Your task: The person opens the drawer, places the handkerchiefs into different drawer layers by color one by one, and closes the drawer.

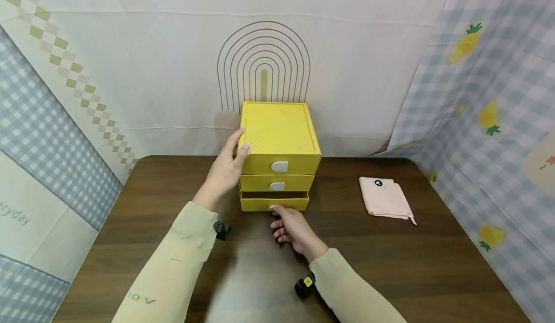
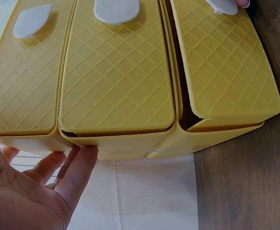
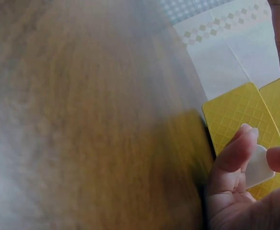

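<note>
Hands at a yellow drawer unit (image 1: 279, 137) by the table's (image 1: 130, 207) back edge: left hand (image 1: 225, 169) flat, fingers straight, against its side; right hand (image 1: 295, 229) pinching the bottom drawer's (image 1: 274, 201) white tab (image 3: 257, 167).

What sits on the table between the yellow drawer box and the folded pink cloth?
Nothing: between the drawer box and the pink cloth, only bare brown table shows, as seen in the head view.
</note>
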The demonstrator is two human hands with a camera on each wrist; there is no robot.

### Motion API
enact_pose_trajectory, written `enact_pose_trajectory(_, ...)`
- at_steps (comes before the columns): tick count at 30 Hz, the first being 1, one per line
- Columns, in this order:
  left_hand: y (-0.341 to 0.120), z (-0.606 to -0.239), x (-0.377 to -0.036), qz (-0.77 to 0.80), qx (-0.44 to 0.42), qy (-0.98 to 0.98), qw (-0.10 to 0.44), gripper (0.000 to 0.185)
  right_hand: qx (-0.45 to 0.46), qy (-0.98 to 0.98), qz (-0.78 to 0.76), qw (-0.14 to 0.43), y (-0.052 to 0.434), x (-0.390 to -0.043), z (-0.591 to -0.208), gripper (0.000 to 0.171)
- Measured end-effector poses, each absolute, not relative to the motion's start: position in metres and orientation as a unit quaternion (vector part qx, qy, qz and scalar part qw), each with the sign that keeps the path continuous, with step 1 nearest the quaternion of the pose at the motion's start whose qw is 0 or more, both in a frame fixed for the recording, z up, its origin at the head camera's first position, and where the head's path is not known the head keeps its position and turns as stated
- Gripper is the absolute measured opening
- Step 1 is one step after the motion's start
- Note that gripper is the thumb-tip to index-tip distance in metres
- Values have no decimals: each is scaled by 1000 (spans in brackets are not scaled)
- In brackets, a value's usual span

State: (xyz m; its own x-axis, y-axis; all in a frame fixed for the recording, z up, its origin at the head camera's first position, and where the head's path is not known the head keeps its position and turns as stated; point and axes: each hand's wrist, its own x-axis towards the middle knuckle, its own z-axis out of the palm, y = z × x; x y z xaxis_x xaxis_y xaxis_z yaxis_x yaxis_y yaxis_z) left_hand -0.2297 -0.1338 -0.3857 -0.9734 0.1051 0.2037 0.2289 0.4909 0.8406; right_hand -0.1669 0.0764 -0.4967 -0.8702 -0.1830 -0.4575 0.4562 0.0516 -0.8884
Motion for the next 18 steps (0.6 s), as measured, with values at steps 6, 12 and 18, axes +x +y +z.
enact_pose_trajectory(6, -134, -385, -230, -493, -98, -862, 62, 61, 99, 679, -685, 243, 77, -162, -497, 55)
enact_pose_trajectory(12, -133, -384, -231, -498, -102, -859, 66, 61, 101, 678, -683, 253, 81, -152, -496, 53)
enact_pose_trajectory(18, -134, -386, -232, -491, -102, -862, 68, 63, 96, 678, -682, 258, 83, -141, -497, 55)
